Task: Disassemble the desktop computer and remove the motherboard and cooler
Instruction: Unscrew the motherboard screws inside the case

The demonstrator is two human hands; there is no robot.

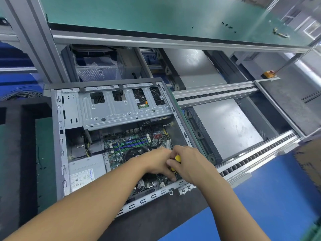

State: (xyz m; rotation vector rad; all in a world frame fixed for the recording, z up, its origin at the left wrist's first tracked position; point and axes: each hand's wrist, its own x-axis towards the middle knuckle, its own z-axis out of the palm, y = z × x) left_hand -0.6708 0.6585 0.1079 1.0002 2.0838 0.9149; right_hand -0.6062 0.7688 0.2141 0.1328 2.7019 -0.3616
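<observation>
**A:** Head view: where is the computer?

**B:** The open computer case (pixel 59 136) lies on its side in the lower left-centre of the frame, on a dark mat. The motherboard (pixel 121 145) sits in its lower half, and the black round cooler (pixel 132 153) is on it, just left of the hands. A silver power supply (pixel 86 169) fills the case's lower left corner. A grey drive cage (pixel 118 108) spans its top.

**A:** And the hands?

**B:** Both meet over the right part of the board. The right hand (pixel 191 162) has its fingers curled round the yellow handle of a screwdriver (pixel 177 159). The left hand (pixel 156 162) is touching the right, its fingers bent, and it seems to pinch the tool lower down, where a second bit of yellow shows. The tip is hidden.

**A:** What is around it?

**B:** A green shelf (pixel 156 14) runs across the top of the frame, with small dark screws (pixel 229 26) at upper right. Conveyor rails (pixel 217 94) run to the right of the case, and a blue floor (pixel 260 206) is at lower right.
</observation>
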